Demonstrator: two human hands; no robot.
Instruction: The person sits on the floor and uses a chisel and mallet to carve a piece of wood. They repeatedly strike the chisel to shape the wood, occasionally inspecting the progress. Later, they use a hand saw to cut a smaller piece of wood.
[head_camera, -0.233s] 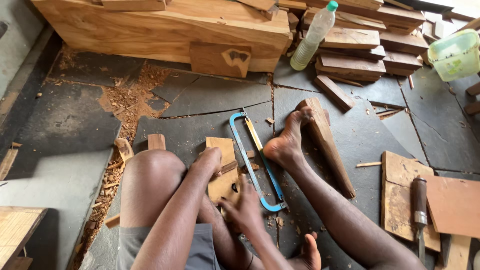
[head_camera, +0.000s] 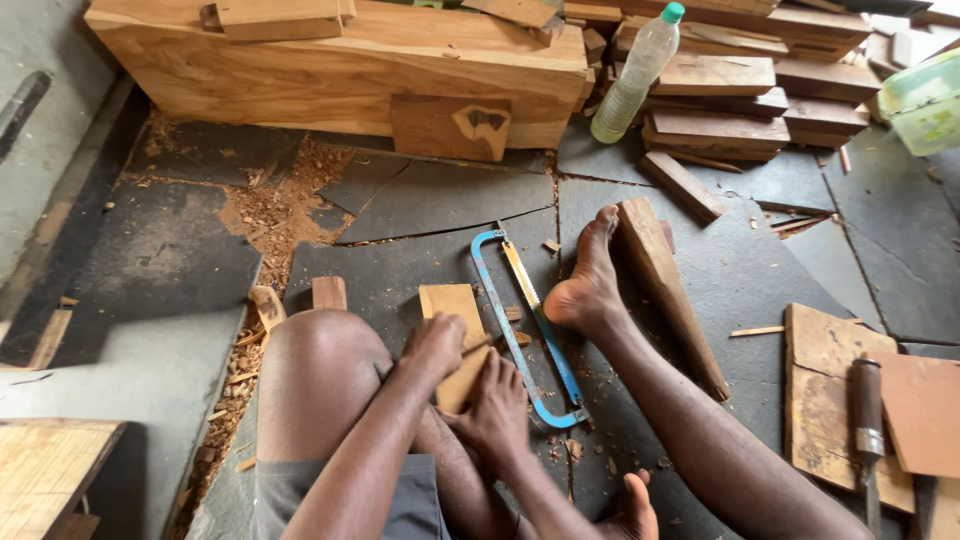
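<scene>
Both hands work a small wood block (head_camera: 452, 340) on the floor: left hand (head_camera: 435, 345) clamped around a thin tool, right hand (head_camera: 497, 410) pressing at five o'clock; steady it firmly, saw (head_camera: 528, 330) alongside

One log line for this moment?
left hand: on wood block, holding thin tool | right hand: pressing block | blue hacksaw: lying alongside | foot: against wooden wedge

Both hands (head_camera: 470, 385) press a small wooden block (head_camera: 455, 335), perhaps gripping a thin tool, beside a blue hacksaw (head_camera: 527, 325).
</scene>
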